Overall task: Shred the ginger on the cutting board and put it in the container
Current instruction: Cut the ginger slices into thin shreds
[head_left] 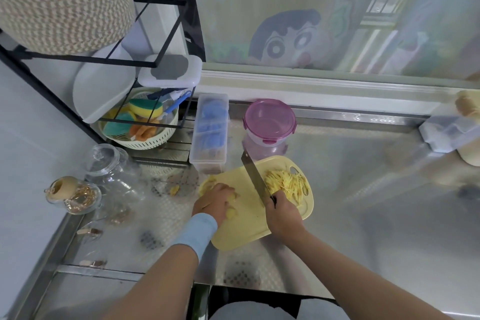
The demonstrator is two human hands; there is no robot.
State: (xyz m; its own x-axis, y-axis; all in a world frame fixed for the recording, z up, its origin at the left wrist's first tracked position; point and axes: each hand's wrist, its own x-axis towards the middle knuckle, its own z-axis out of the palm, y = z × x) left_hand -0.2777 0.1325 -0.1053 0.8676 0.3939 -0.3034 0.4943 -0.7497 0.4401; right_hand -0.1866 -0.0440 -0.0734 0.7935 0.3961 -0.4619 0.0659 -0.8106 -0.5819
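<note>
head view: left hand holds ginger slices; right hand grips knife beside shreds.

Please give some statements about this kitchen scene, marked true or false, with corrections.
1. The right hand grips the steel-bladed kitchen knife. True.
2. The round clear container with the pink lid stands open. False: its lid is on.
3. The pile of shredded yellow ginger lies on the pale yellow plastic cutting board. True.
4. The left hand is empty. False: it holds unshredded ginger pieces on the board.
</note>
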